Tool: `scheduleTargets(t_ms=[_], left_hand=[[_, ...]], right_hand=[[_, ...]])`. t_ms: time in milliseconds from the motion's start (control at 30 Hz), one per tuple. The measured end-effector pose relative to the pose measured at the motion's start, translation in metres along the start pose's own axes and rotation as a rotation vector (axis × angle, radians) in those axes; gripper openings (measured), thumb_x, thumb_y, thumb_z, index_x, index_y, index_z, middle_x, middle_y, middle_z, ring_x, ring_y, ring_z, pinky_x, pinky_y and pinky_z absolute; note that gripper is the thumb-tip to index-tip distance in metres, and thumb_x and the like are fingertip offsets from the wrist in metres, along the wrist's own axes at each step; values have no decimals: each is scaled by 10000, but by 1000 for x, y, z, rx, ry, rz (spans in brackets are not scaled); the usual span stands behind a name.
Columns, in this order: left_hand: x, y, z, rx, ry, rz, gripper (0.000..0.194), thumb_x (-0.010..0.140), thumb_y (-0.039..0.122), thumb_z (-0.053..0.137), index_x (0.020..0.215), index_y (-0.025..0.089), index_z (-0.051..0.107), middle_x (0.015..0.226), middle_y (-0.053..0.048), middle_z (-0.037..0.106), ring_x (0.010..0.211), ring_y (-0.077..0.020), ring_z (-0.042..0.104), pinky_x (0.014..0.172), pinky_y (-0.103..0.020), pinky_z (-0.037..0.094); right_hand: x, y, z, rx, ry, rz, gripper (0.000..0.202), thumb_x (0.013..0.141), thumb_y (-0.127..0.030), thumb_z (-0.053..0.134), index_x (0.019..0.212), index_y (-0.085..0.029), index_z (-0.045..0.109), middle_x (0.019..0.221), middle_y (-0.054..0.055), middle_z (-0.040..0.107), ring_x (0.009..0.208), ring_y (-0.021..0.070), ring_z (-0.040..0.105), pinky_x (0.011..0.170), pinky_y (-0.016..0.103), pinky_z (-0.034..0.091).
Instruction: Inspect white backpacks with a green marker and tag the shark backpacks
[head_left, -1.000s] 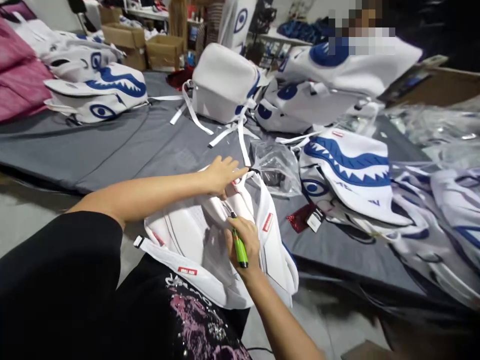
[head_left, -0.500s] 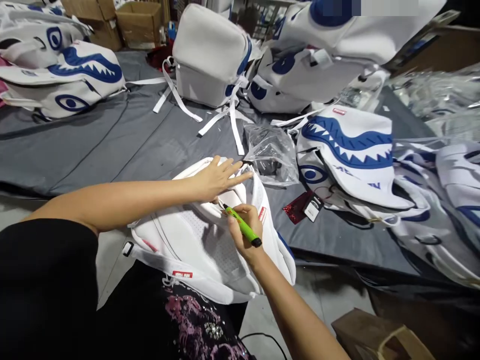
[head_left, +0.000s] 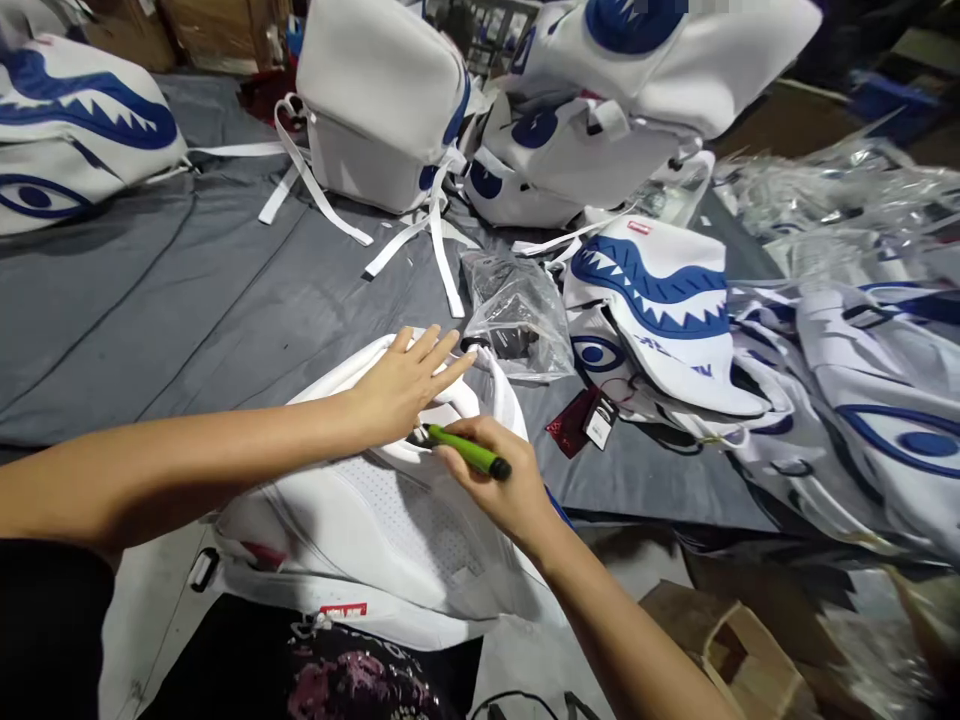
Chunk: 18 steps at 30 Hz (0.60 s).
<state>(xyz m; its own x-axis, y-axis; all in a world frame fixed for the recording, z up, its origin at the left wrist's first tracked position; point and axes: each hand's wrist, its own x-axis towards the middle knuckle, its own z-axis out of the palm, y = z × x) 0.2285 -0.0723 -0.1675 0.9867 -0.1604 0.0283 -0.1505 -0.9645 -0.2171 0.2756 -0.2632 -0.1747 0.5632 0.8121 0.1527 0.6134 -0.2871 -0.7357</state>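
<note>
Head view: at the near edge of the table (head_left: 217,300), the white backpack (head_left: 322,520) looks light and floppy, best steadied by its top. The left hand (head_left: 394,395) spreads over it; the right hand (head_left: 491,475) pinches a slim, seemingly stiff green tool (head_left: 471,452).

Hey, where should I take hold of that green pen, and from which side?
Probably around the barrel of the green pen, coming from the right, as the right hand does now. The barrel is slim and straight, with one end close to the left hand and its black end slanting away to the right, so that side looks freer.
</note>
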Motion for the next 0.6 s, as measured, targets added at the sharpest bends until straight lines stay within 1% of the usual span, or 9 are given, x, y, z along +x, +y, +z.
scheduleTargets(t_ms=[100,167,267,333,400,533,600], left_hand=[[2,0,-1,-3,-21,-8,930,857,471,651,1580,158,156,1627,-181,212,1461,-387,255,1128,-533,296],[4,-1,-1,-9,-37,-6,953,847,473,660,1582,156,143,1627,-181,208,1454,-384,262,1124,-528,300],[6,-1,-2,-25,-51,-6,963,839,452,664,1584,152,132,1628,-179,206,1460,-382,245,1130,-528,289],[6,-1,-1,-33,-53,-7,956,837,434,660,1583,149,133,1629,-175,206,1470,-380,225,1138,-527,276],[7,-1,-1,-32,-57,-9,949,838,429,654,1582,147,137,1628,-175,209,1473,-379,219,1140,-529,273],[7,-1,-1,-17,-51,2,921,843,426,643,1576,137,166,1618,-181,232,1462,-380,243,1129,-532,287],[7,-2,-1,-16,-42,8,908,843,423,638,1573,132,181,1612,-185,242,1457,-380,252,1123,-528,297]], right_hand=[[8,-1,-5,-67,-204,-33,117,883,-249,656,989,-212,690,971,59,722,912,211,667,814,347,521],[8,-2,-10,-181,-266,-47,179,881,-180,640,1046,-214,699,1023,70,719,947,227,663,824,366,518],[3,-4,-14,-365,-275,-109,247,892,-121,593,1103,-197,695,1008,91,722,923,254,665,800,403,505],[-1,-3,-15,-406,-260,-139,251,901,-120,586,1120,-188,690,992,94,726,907,260,669,808,422,494],[-2,-1,-15,-366,-255,-136,243,910,-141,596,1130,-187,686,1014,92,730,922,254,674,835,424,490],[3,0,-17,-192,-262,-99,226,930,-273,629,1132,-187,684,1063,81,737,944,221,684,880,393,494],[7,-2,-18,-152,-273,-84,217,929,-275,624,1118,-192,693,1068,70,740,951,209,685,886,378,496]])
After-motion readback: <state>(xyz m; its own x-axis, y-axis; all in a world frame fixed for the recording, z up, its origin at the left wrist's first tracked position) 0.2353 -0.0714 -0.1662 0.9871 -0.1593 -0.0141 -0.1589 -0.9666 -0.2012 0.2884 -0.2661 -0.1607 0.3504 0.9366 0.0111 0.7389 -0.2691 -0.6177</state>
